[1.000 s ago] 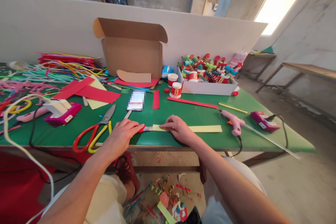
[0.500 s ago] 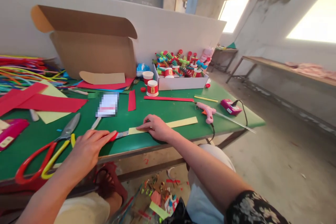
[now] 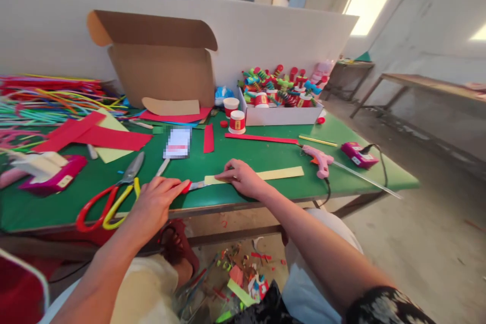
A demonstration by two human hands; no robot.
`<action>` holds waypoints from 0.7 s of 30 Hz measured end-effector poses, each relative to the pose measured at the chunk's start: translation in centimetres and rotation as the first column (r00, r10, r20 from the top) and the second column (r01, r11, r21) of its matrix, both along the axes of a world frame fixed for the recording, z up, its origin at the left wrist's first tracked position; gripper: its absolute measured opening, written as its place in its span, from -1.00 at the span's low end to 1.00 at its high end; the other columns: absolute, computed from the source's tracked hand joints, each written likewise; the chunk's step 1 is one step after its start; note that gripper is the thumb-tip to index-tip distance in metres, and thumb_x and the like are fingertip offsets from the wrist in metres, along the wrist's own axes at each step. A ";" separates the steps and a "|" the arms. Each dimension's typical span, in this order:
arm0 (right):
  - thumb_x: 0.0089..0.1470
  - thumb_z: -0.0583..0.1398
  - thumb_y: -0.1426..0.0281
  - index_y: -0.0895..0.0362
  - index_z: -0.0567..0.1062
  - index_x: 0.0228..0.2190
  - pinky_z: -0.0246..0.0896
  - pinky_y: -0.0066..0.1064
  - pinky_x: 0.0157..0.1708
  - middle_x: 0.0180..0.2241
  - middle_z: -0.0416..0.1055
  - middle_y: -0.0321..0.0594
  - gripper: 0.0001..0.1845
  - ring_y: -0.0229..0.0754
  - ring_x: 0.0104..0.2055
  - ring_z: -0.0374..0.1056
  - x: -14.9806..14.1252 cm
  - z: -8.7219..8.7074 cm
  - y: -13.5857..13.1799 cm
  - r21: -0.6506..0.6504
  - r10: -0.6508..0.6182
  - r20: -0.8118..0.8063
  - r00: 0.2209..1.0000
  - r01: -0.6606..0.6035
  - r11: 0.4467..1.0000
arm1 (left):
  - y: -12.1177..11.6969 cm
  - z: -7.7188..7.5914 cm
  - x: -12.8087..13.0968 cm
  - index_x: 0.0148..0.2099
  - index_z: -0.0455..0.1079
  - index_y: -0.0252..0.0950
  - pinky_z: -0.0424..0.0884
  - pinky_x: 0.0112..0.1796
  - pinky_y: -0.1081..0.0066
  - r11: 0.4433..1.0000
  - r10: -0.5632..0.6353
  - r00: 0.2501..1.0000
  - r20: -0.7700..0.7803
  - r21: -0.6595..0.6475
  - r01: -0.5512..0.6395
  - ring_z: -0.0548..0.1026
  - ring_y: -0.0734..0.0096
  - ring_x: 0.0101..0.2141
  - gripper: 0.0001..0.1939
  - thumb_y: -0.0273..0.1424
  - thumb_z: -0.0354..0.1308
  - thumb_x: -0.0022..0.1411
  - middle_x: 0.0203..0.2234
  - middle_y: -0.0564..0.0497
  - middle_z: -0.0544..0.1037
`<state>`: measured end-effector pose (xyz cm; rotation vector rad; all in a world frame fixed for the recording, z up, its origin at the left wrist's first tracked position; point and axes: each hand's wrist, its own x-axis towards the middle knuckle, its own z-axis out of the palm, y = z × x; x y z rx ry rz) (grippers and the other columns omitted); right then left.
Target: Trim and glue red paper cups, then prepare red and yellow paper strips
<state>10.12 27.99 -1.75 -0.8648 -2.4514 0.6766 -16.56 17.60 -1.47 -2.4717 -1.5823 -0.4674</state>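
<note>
My left hand (image 3: 157, 202) is closed near the table's front edge. From its fingertips sticks out a red-handled knife (image 3: 196, 185) with a flat silvery blade; most of the handle is hidden under the fingers. The blade points right and meets the left end of a pale yellow strip (image 3: 283, 173). My right hand (image 3: 243, 177) lies over that strip, its fingers pressed together on it near the left end. The strip lies flat on the green table. Scissors (image 3: 129, 174) with red and yellow handles rest left of my left hand.
Behind the hands are a pink glue gun (image 3: 321, 159), a purple power block (image 3: 359, 155), a red strip (image 3: 261, 138), and two paper cups (image 3: 237, 122). A white box (image 3: 283, 116) holds colourful figures. Red sheets (image 3: 114, 137) and an open cardboard box (image 3: 163, 73) are at left.
The view has turned left, so everything sits further right in the picture. Both hands keep nearly the same hold and place on the knife and the strip.
</note>
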 end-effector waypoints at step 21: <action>0.31 0.13 0.40 -0.08 0.60 -0.01 0.20 -0.28 -0.10 -0.23 0.34 -0.14 -0.68 -0.15 -0.20 0.24 3.0 1.2 0.9 0.121 0.076 0.104 0.992 -0.088 0.989 | -0.4 0.5 0.5 0.17 0.42 -0.24 0.36 -0.01 0.09 0.999 0.039 0.998 0.049 -0.032 -0.037 0.40 0.15 -0.08 -0.36 -0.75 -0.15 0.15 -0.04 -0.12 0.52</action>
